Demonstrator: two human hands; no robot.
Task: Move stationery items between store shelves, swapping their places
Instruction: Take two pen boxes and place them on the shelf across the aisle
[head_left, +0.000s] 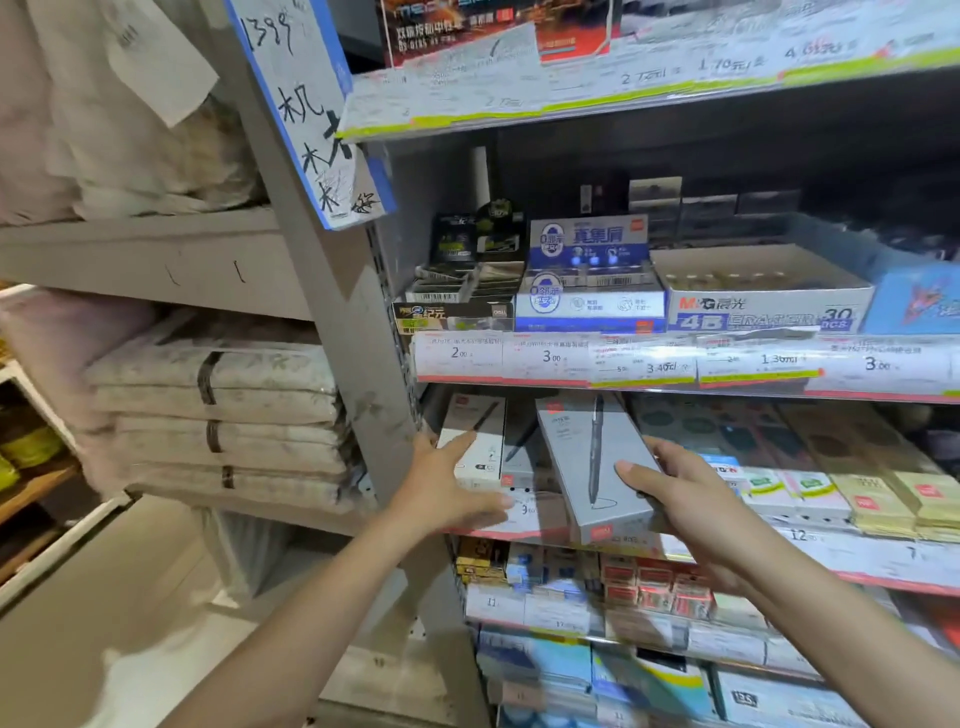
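Observation:
A long grey pen box (582, 457) with a pen printed on its lid lies tilted at the front of the middle shelf. My right hand (670, 488) grips its right edge, thumb on top. To its left stand a white pen box (475, 441) and a second grey pen box (524, 457). My left hand (447, 483) rests flat against the white box's front, fingers spread, nothing closed in it.
The shelf above carries eraser display boxes (763, 296) and a blue-and-white carton (589, 280). Sticky-note packs (878, 499) fill the right of the middle shelf. A grey upright post (332, 291) bounds the shelves on the left, with bundled fabric (218, 410) beyond it.

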